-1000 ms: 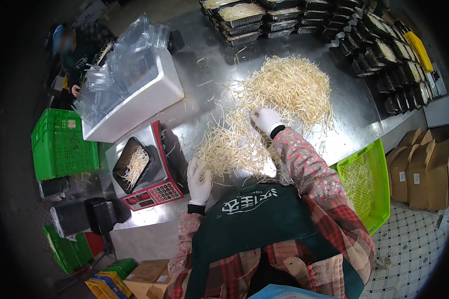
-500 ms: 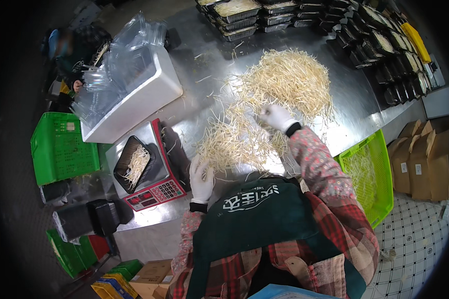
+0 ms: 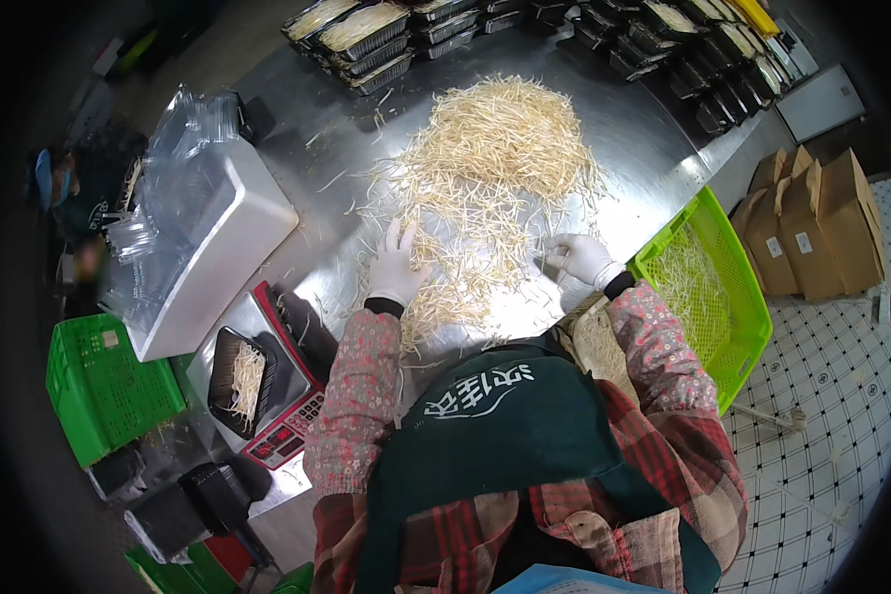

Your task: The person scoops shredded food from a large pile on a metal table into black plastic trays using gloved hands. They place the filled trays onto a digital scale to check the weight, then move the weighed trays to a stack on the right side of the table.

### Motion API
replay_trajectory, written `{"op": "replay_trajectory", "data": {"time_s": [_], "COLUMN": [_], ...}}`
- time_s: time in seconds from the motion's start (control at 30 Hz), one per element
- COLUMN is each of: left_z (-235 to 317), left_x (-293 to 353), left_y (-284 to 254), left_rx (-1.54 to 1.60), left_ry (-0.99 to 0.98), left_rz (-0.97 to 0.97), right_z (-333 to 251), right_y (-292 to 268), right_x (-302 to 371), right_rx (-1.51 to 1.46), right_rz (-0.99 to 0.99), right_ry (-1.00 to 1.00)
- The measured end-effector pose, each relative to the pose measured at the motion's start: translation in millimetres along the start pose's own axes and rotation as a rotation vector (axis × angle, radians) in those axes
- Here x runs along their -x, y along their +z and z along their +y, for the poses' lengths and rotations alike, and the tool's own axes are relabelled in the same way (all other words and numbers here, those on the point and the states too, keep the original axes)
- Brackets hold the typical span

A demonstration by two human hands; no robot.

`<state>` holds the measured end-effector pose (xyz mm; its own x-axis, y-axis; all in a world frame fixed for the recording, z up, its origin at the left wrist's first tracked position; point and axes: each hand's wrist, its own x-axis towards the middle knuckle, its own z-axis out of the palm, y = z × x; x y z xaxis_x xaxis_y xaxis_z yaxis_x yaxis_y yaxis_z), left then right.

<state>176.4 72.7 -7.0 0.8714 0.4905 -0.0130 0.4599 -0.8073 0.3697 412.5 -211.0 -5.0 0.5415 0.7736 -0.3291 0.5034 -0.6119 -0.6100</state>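
Observation:
A tall heap of pale bean sprouts lies on the metal table, with a looser spread of sprouts running toward me. My left hand, in a white glove, rests at the left edge of that spread, its fingers apart and touching sprouts. At the spread's right side is my right hand, also gloved, its thumb and fingertips drawn together; whatever they pinch is too small to make out. To the left, a black plastic tray holding some sprouts sits on a red-and-silver digital scale.
A white foam box of clear plastic lids stands left, near a green crate. Filled black trays are stacked along the far side. A lime-green basket of sprouts is at right, beside brown cartons. Another person is at far left.
My left hand has moved up along the sprouts and spread its fingers. My right hand has come back from the big heap toward me. The whole view has shifted and turned.

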Motion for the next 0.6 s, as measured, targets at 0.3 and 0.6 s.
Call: {"op": "replay_trajectory", "data": {"time_s": [0.3,0.6], "left_z": [-3.1,-35.3], "left_x": [54.1,149.1], "left_y": [-1.6,-6.3], "left_rx": [0.105,0.371], "left_ry": [0.311,-0.054], "left_rz": [0.296,0.385], "right_z": [2.2,-50.1], "right_y": [40.5,63.9], "right_x": [-4.6,-24.0], "right_rx": [-0.247,0.426], "right_rz": [0.055,0.046], "right_ry": [0.107,-0.324]}}
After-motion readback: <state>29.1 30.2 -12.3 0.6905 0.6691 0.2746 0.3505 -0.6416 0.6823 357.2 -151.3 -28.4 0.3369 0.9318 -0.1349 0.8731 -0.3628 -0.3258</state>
